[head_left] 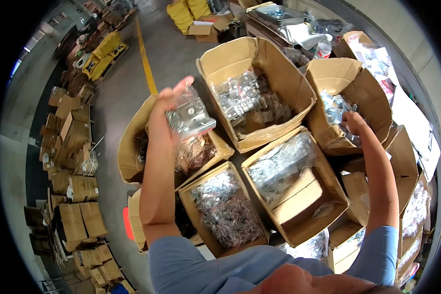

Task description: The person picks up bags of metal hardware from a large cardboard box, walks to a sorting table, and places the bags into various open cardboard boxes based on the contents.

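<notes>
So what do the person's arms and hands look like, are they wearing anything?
Both arms are bare from short blue sleeves down. The left hand and the right hand have no gloves on, and no watch or bracelet shows on either wrist.

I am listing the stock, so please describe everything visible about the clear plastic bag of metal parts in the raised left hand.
The clear plastic bag of silver metal parts looks glossy and crinkled, packed with flat, shiny pieces; one shows round holes. The left hand holds it up by its left edge, lying roughly flat, above an open brown cardboard box. Nothing else touches it.
</notes>
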### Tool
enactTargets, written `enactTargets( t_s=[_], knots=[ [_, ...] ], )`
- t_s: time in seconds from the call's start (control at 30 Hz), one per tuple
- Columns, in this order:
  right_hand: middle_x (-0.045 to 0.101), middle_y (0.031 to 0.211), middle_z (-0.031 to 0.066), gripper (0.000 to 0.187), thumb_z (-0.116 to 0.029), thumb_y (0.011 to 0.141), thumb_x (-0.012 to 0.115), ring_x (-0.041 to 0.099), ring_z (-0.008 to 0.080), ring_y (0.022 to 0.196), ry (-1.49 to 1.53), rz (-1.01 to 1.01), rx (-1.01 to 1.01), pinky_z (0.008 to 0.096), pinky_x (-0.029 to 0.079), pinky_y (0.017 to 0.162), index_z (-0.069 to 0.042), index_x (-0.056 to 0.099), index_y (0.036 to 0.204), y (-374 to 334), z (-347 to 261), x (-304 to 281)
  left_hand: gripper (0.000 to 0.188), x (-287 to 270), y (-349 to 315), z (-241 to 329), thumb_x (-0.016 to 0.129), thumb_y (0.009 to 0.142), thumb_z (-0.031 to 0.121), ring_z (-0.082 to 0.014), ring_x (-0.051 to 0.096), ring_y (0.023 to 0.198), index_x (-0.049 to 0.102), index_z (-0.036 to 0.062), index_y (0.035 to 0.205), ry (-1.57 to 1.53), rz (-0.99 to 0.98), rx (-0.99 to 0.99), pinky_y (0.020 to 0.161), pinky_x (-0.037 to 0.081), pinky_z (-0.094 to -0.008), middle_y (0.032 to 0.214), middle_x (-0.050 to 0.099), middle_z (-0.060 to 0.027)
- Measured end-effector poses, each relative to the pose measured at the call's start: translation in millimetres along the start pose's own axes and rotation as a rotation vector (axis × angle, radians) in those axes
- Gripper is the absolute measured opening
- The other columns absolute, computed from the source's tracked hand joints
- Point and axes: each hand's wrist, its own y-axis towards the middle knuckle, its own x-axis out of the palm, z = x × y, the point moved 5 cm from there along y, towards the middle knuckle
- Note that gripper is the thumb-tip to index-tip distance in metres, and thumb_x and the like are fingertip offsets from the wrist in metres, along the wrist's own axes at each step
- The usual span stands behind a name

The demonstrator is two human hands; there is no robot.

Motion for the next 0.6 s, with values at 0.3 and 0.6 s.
enactTargets(
  t_s=[0.3, 0.6],
  knots=[
    [0.053, 0.087, -0.0027, 0.007, -0.017, 0.091, 0.05, 0.053, 0.013, 0.07, 1.382, 0.506, 0.066, 0.0263, 0.048, 0.058, -0.011, 0.049, 0.094, -75, 0, -65, 0.007, -174, -41, -57, 0.057, 0.076, 0.01, -0.0164, 0.056, 0.069, 0.05, 0.0076, 0.074, 0.387, 0.266, -0.382, 0.069, 0.047, -0.0278, 0.069, 0.056, -0.0048],
    [0.056, 0.106, 0.0191, 0.035, -0.031, 0.096, 0.037, 0.058, 0.0252, 0.081, 2.425, 0.54, -0.421, 0.0559, 0.04, 0.093, -0.001, 0.052, 0.106, -233, -97, -67, 0.027, -267, 1, -166, 0.072, 0.071, 0.019, -0.0236, 0.055, 0.058, 0.062, -0.0037, 0.082, 1.345, 0.221, -0.521, 0.053, 0.043, -0.0406, 0.067, 0.061, -0.0115]
  ],
)
